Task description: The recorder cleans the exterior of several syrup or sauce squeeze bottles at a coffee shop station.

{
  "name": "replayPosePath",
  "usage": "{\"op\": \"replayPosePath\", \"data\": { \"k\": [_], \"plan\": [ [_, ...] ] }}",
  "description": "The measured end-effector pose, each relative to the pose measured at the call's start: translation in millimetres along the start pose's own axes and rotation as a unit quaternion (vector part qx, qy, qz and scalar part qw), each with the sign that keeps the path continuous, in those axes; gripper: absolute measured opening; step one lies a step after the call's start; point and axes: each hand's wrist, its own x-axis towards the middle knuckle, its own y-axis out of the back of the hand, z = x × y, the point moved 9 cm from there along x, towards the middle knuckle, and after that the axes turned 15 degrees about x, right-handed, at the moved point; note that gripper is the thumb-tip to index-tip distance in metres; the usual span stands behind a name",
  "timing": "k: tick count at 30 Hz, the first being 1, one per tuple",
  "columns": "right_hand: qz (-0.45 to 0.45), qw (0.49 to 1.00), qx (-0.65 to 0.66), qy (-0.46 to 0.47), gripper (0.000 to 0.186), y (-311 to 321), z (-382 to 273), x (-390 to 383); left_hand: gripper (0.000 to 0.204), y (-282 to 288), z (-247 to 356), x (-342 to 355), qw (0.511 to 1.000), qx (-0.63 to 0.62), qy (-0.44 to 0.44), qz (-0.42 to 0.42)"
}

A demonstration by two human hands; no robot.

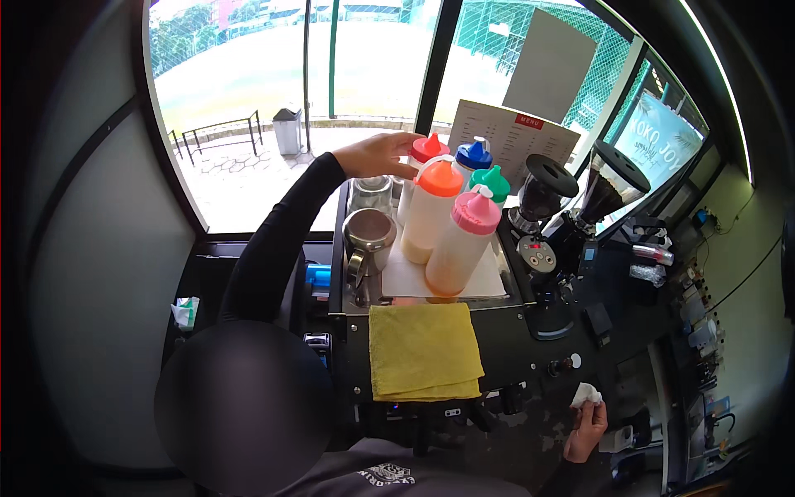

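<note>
My left hand (377, 156) reaches over the top of a black coffee machine, its fingers wrapped round the upper part of a squeeze bottle with a red cap (430, 147). In front of that bottle stand an orange-capped squeeze bottle (430, 217) and a pink-capped one (460, 253), both low on contents. Blue-capped (474, 154) and green-capped (490, 184) bottles are behind them, partly hidden. Low on the right, my right hand (586, 432) pinches a crumpled white tissue (586, 395), away from the machine.
A steel milk pitcher (369, 235) and a glass jar (370, 195) stand left of the bottles. A folded yellow cloth (425, 352) hangs over the machine's near edge. Two coffee grinders (551, 178) rise on the right, near a menu board (512, 141). A dark blurred patch covers the lower left.
</note>
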Motion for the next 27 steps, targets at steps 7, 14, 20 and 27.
{"op": "replayPosePath", "data": {
  "k": [7, 14, 20, 27],
  "plan": [
    [0.02, 1.0, 0.009, 0.009, 0.021, 24, -4, -9, 0.077, 4, 6, 9, 0.997, 0.074, 0.008, -0.026],
    [-0.014, 0.998, 0.057, 0.0, 0.021, 41, 10, 2, 0.079, 71, 76, -3, 0.971, 0.149, 0.008, 0.186],
    [-0.043, 0.994, 0.097, 0.0, 0.02, 66, 10, 19, 0.081, 146, 217, -28, 0.919, 0.148, -0.083, 0.357],
    [-0.078, 0.987, 0.138, -0.012, 0.019, 117, -20, 32, 0.073, 39, 364, -69, 0.951, 0.018, -0.076, 0.299]
  ]
}}
